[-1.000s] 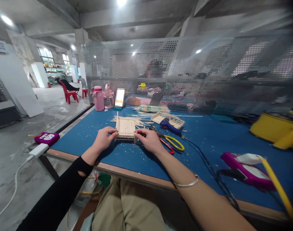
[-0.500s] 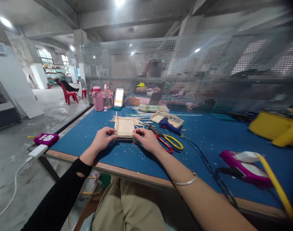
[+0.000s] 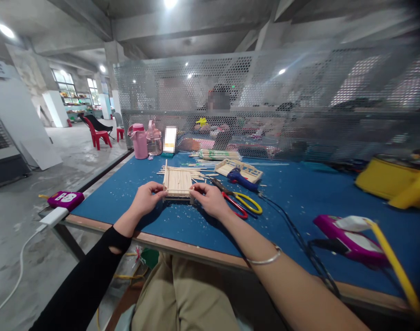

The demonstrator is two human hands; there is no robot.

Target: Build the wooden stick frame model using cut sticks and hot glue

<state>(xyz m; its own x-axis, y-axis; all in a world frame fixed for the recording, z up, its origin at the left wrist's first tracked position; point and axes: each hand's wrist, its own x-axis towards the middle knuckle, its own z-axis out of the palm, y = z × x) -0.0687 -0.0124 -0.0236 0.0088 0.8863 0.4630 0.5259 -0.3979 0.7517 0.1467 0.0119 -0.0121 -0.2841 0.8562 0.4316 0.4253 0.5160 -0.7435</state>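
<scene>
A small model made of thin wooden sticks (image 3: 178, 178) rests on the blue tabletop in front of me, with a slatted floor and short corner posts. My left hand (image 3: 148, 197) pinches its near left corner, thumb and fingers closed. At the near right corner my right hand (image 3: 210, 197) is closed in the same kind of pinch. One thin stick (image 3: 178, 190) runs across the model's front between my fingertips; its ends are hidden by them. Right of my right hand lie scissors (image 3: 242, 204) with one red and one yellow handle. Loose sticks (image 3: 198, 172) lie behind the model.
A blue glue gun (image 3: 242, 178) leans on a shallow wooden-stick tray (image 3: 227, 166), its cable running right. Bundled sticks (image 3: 218, 155), a pink jug (image 3: 139, 142) and a perforated screen (image 3: 175, 101) stand farther back. Purple devices (image 3: 351, 241) (image 3: 65, 199) sit at right and left.
Both hands keep their pinch at the model's front corners, with almost no movement. The view has shifted very slightly.
</scene>
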